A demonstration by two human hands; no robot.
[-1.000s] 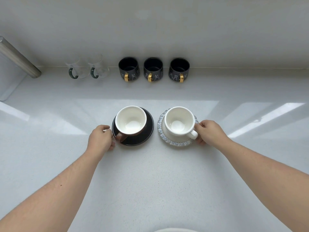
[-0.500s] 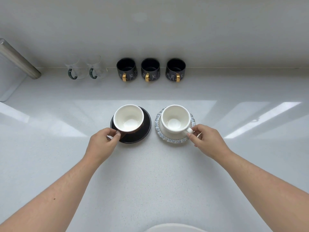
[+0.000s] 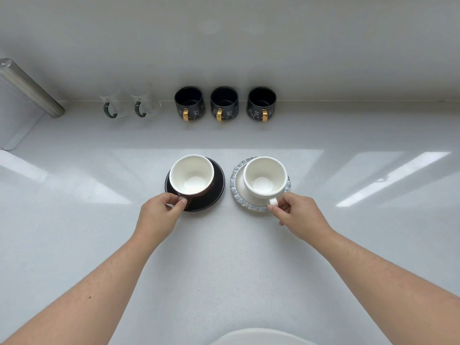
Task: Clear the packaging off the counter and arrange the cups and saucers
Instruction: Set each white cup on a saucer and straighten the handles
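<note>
A brown cup with a white inside (image 3: pixel 191 176) stands on a black saucer (image 3: pixel 216 192) at the middle of the white counter. My left hand (image 3: pixel 159 215) pinches its handle at the near side. To the right, a white cup (image 3: pixel 264 177) sits on a pale saucer with a blue-grey frilled rim (image 3: pixel 236 185). The thumb and fingers of my right hand (image 3: pixel 297 215) hold that cup's handle. Both cups are empty and upright.
Along the back wall stand two clear glass mugs with green handles (image 3: pixel 129 105) and three black mugs with gold handles (image 3: pixel 224 104). A metal tube (image 3: pixel 29 88) slants in at the far left. A white rounded shape (image 3: pixel 261 337) shows at the bottom edge.
Both hands have shifted from the saucers' outer edges to the cup handles. The white cup's handle has turned toward me.
</note>
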